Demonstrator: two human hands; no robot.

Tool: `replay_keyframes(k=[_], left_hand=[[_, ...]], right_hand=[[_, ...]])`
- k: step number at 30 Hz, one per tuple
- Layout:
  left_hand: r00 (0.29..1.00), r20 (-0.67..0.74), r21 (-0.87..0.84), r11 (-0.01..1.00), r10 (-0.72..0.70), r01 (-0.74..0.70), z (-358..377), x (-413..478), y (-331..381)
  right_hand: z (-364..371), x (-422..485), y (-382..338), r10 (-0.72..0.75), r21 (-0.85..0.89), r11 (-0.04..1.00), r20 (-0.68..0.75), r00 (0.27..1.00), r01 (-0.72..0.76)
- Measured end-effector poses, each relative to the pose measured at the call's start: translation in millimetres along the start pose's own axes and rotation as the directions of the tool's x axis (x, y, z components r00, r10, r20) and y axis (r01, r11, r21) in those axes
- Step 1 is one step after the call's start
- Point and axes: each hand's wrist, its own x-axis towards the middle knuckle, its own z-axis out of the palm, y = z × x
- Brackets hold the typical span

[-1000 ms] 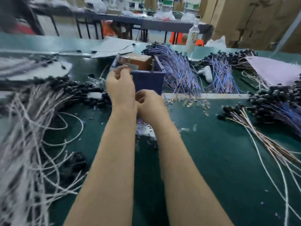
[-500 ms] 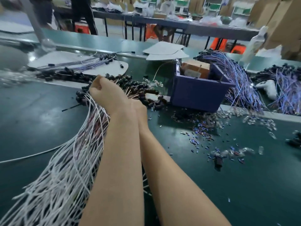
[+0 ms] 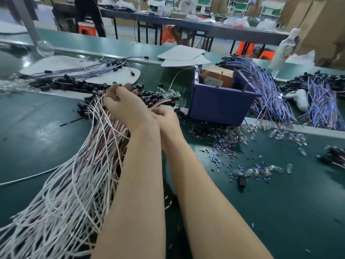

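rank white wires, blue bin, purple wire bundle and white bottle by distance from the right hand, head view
1. white wires, beside the right hand, left side
2. blue bin, just to its right
3. purple wire bundle, draped behind the bin's right side
4. white bottle, far back right

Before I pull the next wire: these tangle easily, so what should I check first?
1. Left hand on the bundle of white and pink wires: ok, fingers curl over its black-capped ends.
2. Right hand grip: cannot tell, fingers hidden behind the left wrist.
3. One wire singled out: cannot tell.
4. Strands untangled: not ok, they cross and loop.
5. Dark green mat free of bits: not ok, small blue and black pieces lie scattered.
6. Blue plastic bin upright: ok.
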Motion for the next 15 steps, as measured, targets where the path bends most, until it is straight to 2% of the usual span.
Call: replay_keyframes(k=[2,4,5,6,8,9,11,13,15], left_hand=[[0.982,0.132,0.021,0.991,0.132,-0.136,5,-14,1],[0.883,0.345,0.125,0.916,0.319,-0.38,12,-33,2],[0.819,0.46,0.192,0.863,0.342,-0.468,17,-39,0],[0.767,0.568,0.283,0.806,0.296,-0.521,21,-44,-5],[0.667,0.743,0.471,0.666,0.054,-0.579,27,-52,-16],[0.596,0.796,0.526,0.605,-0.103,-0.598,28,-56,-23],[0.439,0.828,0.56,0.564,-0.35,-0.606,28,-69,-38],[0.338,0.838,0.539,0.553,-0.428,-0.635,27,-82,-52],[0.294,0.858,0.502,0.566,-0.421,-0.654,30,-95,-64]], right_hand=[[-15,-5,-10,-0.153,0.007,0.988,-0.038,0.988,0.153],[-41,-11,-18,-0.266,0.071,0.959,-0.094,0.959,0.273],[-56,-14,-22,-0.295,0.146,0.939,-0.127,0.947,0.312],[-73,-17,-25,-0.314,0.223,0.911,-0.172,0.934,0.347],[-107,-23,-28,-0.297,0.326,0.862,-0.299,0.907,0.389],[-125,-26,-29,-0.269,0.368,0.835,-0.374,0.887,0.409],[-159,-33,-27,-0.174,0.457,0.769,-0.524,0.834,0.447],[-187,-39,-20,-0.068,0.532,0.701,-0.614,0.787,0.476],[-204,-41,-8,-0.02,0.545,0.707,-0.621,0.784,0.45]])
